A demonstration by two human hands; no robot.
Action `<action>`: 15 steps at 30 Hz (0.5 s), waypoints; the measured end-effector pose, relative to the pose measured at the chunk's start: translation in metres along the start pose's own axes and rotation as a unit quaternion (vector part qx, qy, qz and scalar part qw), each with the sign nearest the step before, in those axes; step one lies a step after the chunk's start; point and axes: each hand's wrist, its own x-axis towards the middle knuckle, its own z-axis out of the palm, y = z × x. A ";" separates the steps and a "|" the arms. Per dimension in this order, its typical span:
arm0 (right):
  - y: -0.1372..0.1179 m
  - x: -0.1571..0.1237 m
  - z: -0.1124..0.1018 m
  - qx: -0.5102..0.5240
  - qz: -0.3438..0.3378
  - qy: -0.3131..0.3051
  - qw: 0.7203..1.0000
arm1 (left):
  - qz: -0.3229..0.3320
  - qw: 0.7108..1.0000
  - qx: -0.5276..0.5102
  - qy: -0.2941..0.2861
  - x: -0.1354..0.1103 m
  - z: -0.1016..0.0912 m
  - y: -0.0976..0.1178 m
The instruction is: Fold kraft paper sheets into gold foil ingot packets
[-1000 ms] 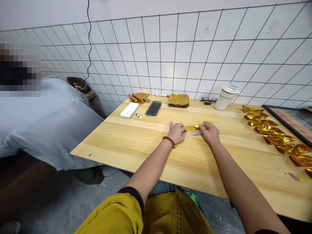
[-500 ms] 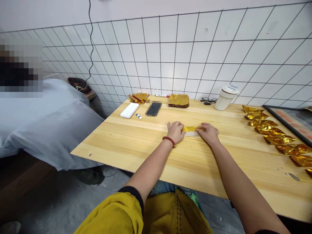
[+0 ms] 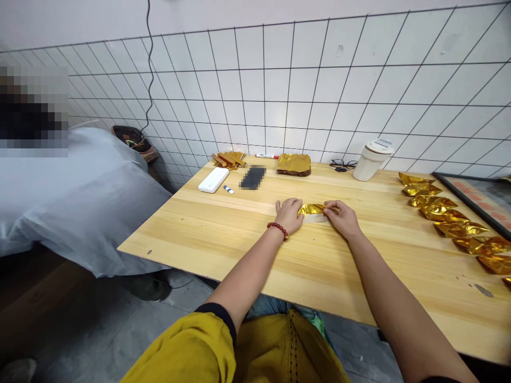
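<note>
A sheet of gold foil paper (image 3: pixel 313 209), partly folded over with a pale strip along its near edge, lies on the wooden table between my hands. My left hand (image 3: pixel 289 215), with a red bead bracelet (image 3: pixel 277 229) at the wrist, is closed on the sheet's left end. Pinching the right end is my right hand (image 3: pixel 341 217), its fingertips pressed together on the foil. Parts of both ends are hidden under my fingers. Several folded gold foil pieces (image 3: pixel 443 214) stand in a row at the right. Behind my hands sits a stack of gold foil sheets (image 3: pixel 294 164).
Along the back are folded gold strips (image 3: pixel 228 159), a red-and-white marker (image 3: pixel 266 156), glasses (image 3: pixel 343 164) and a white cup (image 3: pixel 372 160). A white power bank (image 3: pixel 214 180), a small blue-and-white item (image 3: pixel 229 189) and a blurred dark object (image 3: pixel 253 177) lie left. A person in grey (image 3: pixel 99 197) is beside the table.
My right hand has shifted slightly right along the foil, and more of its gold surface shows between my hands. My left hand stays at the left end.
</note>
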 end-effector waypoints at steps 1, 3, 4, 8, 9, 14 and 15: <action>-0.001 0.000 0.000 0.018 0.000 -0.001 1.000 | -0.007 1.000 -0.011 0.004 0.001 0.000 0.000; -0.004 -0.001 0.000 0.058 0.005 0.004 0.998 | -0.022 0.998 -0.058 0.015 0.005 0.001 -0.002; -0.006 -0.001 0.000 0.075 0.009 0.008 0.997 | -0.028 0.994 -0.098 0.028 0.007 0.002 -0.003; -0.015 -0.002 0.000 0.152 0.029 0.002 0.988 | -0.068 0.937 -0.332 0.082 0.014 0.006 -0.006; -0.018 -0.003 0.000 0.172 0.034 -0.009 0.984 | -0.088 0.914 -0.388 0.083 0.015 0.007 -0.006; -0.027 -0.004 -0.003 0.209 0.058 -0.074 0.974 | -0.159 0.828 -0.533 0.075 0.015 0.005 -0.002; -0.028 -0.004 -0.004 0.202 0.058 -0.082 0.974 | -0.163 0.821 -0.542 0.078 0.015 0.004 -0.001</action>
